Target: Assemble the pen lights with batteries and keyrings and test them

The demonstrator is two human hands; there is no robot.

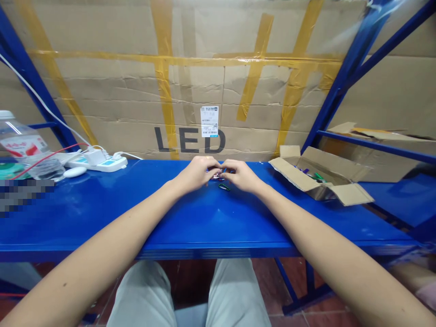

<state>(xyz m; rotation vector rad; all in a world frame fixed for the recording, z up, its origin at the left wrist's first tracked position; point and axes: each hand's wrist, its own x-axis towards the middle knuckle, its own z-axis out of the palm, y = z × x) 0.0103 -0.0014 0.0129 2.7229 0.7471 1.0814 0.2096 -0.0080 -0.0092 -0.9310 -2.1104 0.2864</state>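
Observation:
My left hand point(198, 174) and my right hand point(240, 175) meet at the middle of the blue table point(218, 218), fingertips almost touching. Between them lie small shiny metal pieces point(217, 174), reddish and silver, partly covered by the fingers. The fingers of both hands are bent inward around these pieces; what each one grips is too small to make out. Just in front of the hands, a dark green carabiner-like clip point(224, 187) rests on the table.
At the right, an open cardboard box point(299, 179) holds small coloured items. On the left are a white power strip point(109, 164), a white oval object point(75, 172) and a plastic bottle point(25, 147). A large taped cardboard sheet point(129, 100) stands behind the table.

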